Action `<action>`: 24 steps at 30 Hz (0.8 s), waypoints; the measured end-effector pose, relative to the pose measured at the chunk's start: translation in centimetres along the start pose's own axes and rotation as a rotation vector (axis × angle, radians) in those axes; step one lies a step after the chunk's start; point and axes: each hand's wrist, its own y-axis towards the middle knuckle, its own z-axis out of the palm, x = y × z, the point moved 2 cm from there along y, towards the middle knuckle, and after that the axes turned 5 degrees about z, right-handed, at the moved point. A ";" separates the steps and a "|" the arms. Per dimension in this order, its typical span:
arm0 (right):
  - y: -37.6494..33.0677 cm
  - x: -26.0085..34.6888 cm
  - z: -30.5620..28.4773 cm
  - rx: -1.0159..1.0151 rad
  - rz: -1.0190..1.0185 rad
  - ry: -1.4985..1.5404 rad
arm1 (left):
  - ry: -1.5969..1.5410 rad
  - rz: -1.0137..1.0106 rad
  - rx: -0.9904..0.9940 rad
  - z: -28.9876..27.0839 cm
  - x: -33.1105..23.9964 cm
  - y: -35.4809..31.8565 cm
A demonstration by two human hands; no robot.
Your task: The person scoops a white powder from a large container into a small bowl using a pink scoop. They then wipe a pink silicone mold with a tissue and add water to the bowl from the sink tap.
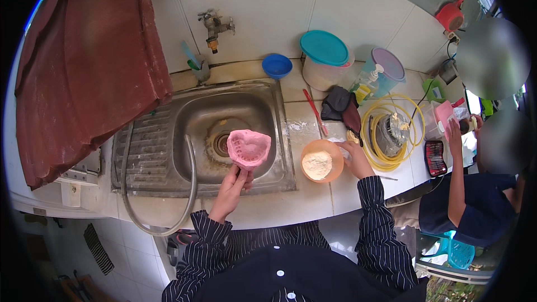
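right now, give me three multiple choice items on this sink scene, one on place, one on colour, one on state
1. Where is the pink dental mould?
A. over the sink
B. in a cupboard
C. on the floor

2. What colour is the bowl of powder?
A. green
B. orange
C. black

3. What is the left hand doing?
A. resting flat
B. holding the mould up
C. turning the tap

Answers: 1 A, the mould is above the basin; 2 B, its rim is orange beside the right hand; 3 B, its fingers grip the mould from below.

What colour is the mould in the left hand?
Pink; the mould shows best in the head view, over the sink.
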 end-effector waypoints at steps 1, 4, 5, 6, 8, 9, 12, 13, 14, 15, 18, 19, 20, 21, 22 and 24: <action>0.0 -0.5 0.6 -0.063 -0.016 -0.033 | 0.032 -0.012 0.012 0.2 -0.1 0.5; 0.9 -0.8 -0.1 -0.151 0.162 0.008 | 0.068 -0.022 0.023 0.8 0.0 1.0; 0.8 -0.3 -1.0 -0.310 0.194 0.106 | 0.043 -0.019 0.044 1.0 -0.1 1.1; 1.1 2.8 -3.3 -0.375 0.253 0.184 | 0.015 -0.016 0.065 1.2 -0.3 1.2; 2.0 9.4 -6.3 -0.387 0.197 0.364 | 0.044 -0.024 0.044 1.6 -0.6 1.1; 2.3 13.6 -7.5 -0.324 0.058 0.396 | 0.072 -0.008 0.032 1.7 -0.6 1.1; 2.8 20.9 -7.8 -0.098 -0.198 0.354 | 0.121 0.014 -0.009 2.8 -0.8 1.4; 3.1 21.8 -7.2 -0.055 -0.163 0.291 | 0.130 0.019 -0.027 3.0 -1.0 1.5; 3.3 22.6 -6.7 -0.012 -0.129 0.227 | 0.179 0.041 -0.006 3.0 -1.0 1.6; 3.5 23.2 -6.1 0.035 -0.097 0.162 | 0.226 0.063 0.009 2.9 -0.7 1.8; 3.8 24.3 -4.4 0.020 -0.036 0.262 | 0.299 0.156 0.000 3.1 -0.9 2.0; 4.0 24.7 -4.0 0.000 -0.066 0.315 | 0.313 0.188 -0.014 3.2 -1.0 2.0; 4.1 24.8 -3.5 -0.024 -0.120 0.312 | 0.310 0.196 -0.024 3.3 -0.8 2.0; 4.2 24.9 -3.0 -0.051 -0.173 0.309 | 0.308 0.204 -0.032 3.5 -0.8 2.1; 4.3 24.9 -2.7 -0.079 -0.225 0.306 | 0.306 0.212 -0.039 3.6 -0.8 2.1; 3.8 24.8 -1.9 -0.056 -0.298 0.215 | 0.377 0.224 -0.072 3.5 -0.1 1.9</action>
